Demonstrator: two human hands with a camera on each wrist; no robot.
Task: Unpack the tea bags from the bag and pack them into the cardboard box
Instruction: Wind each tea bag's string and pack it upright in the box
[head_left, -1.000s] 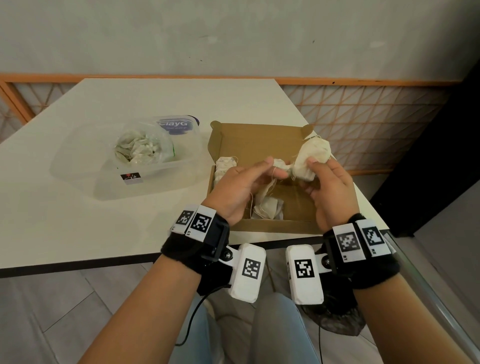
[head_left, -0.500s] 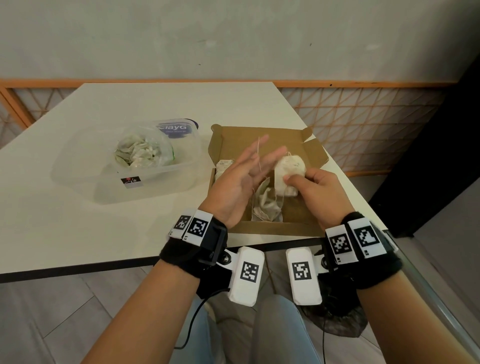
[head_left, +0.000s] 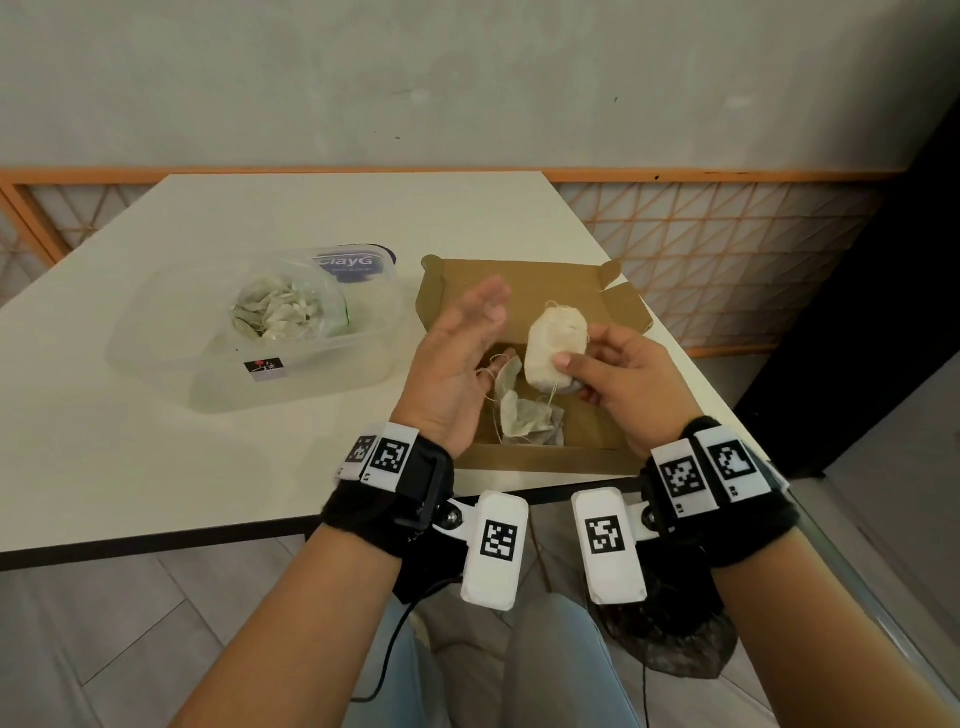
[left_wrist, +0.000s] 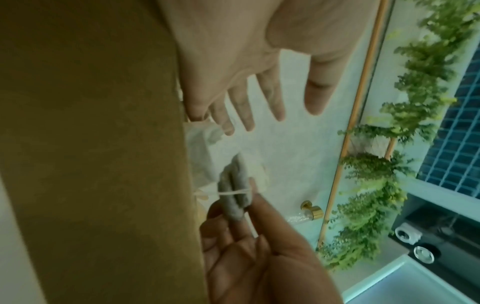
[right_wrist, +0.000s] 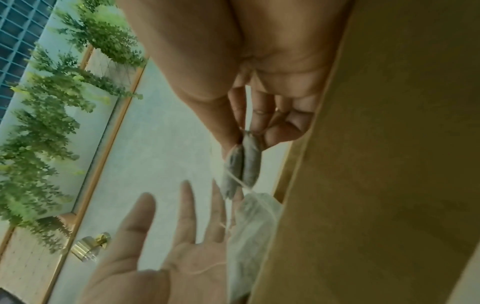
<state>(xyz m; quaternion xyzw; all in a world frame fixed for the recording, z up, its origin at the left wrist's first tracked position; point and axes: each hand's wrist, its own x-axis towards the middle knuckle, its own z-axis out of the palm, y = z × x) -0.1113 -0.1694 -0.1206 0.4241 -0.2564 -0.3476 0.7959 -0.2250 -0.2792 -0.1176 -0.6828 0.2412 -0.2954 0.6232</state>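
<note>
My right hand (head_left: 571, 371) pinches a small bundle of pale tea bags (head_left: 553, 343) between thumb and fingers, held upright above the open cardboard box (head_left: 519, 280). My left hand (head_left: 467, 338) is beside it, fingers straight, palm turned toward the bundle, holding nothing. Several tea bags (head_left: 524, 415) with loose strings lie in the box below. In the right wrist view the pinched tea bags (right_wrist: 244, 162) hang from my fingers, and a thin string crosses the left hand's palm (right_wrist: 168, 236). The plastic bag of tea bags (head_left: 280, 312) sits to the left.
The plastic bag lies in a clear plastic tub (head_left: 156, 358) with a blue-labelled lid behind it, left of the box. The box stands near the white table's front right corner (head_left: 691, 374). An orange lattice rail runs behind the table.
My left hand let go of the tea bags and spread out flat. The right hand drew the bundle from the box's far right flap toward its middle and keeps hold of it.
</note>
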